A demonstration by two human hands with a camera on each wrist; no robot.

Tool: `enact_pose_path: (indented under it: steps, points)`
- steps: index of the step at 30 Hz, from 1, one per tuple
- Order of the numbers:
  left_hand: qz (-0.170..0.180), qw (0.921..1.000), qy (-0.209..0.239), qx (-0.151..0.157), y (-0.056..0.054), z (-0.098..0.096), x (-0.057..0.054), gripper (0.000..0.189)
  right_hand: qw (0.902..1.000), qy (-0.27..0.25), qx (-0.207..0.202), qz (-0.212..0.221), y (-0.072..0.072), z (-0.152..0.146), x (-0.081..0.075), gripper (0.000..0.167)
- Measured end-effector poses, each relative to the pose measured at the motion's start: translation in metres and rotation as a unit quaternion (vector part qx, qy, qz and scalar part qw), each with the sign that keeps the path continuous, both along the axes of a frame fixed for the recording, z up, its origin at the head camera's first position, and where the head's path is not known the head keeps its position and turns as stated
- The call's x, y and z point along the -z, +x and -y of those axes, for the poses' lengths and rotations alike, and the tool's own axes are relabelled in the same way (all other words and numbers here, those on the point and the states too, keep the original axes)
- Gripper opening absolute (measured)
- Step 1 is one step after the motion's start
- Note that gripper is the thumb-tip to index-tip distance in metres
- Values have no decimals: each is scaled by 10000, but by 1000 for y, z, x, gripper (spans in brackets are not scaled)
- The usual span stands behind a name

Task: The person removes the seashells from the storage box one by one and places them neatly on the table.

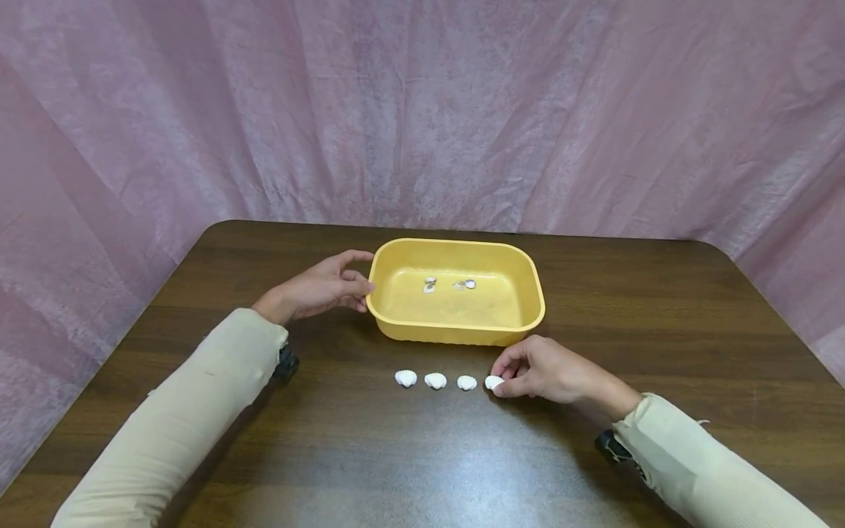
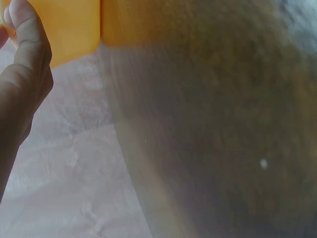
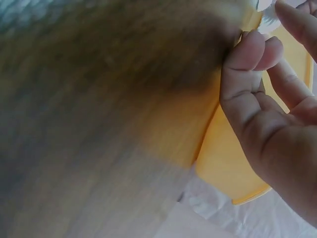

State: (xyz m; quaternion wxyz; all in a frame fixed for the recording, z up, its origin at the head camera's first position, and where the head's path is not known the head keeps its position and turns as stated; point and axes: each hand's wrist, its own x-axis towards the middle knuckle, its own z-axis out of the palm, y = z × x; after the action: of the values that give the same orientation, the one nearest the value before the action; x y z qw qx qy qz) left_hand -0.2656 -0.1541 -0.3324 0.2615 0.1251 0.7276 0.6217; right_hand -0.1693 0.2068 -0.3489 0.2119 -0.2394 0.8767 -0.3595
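Note:
My right hand [image 1: 551,370] pinches a small white scallop-like seashell [image 1: 493,382] between thumb and fingers, low over the table. To its left, three more white shells [image 1: 435,380] lie in a row with the held one. A yellow plastic basin [image 1: 455,327] stands just behind the row. My left hand [image 1: 323,284] holds the basin's left side, thumb at the rim and a finger reaching toward the back corner. In the right wrist view the held shell [image 3: 269,20] shows at the fingertips, partly covered by them.
Inside the basin lie a few small shiny pieces [image 1: 429,284], too small to make out well. The dark brown wooden table [image 1: 660,330] has rounded far corners. A pink curtain [image 1: 422,110] hangs right behind its far edge.

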Motion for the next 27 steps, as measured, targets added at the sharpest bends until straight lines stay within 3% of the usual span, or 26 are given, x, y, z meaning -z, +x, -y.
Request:
enact_pose_path:
  steps: [12,27]
  points:
    - [2,10000,-55,-38,0,0,0,70,9984,266,-43,-503,0,6,2,10]
    - [-1,10000,-70,2,0,-1,-2,69,9970,422,-70,-647,1,4,0,11]
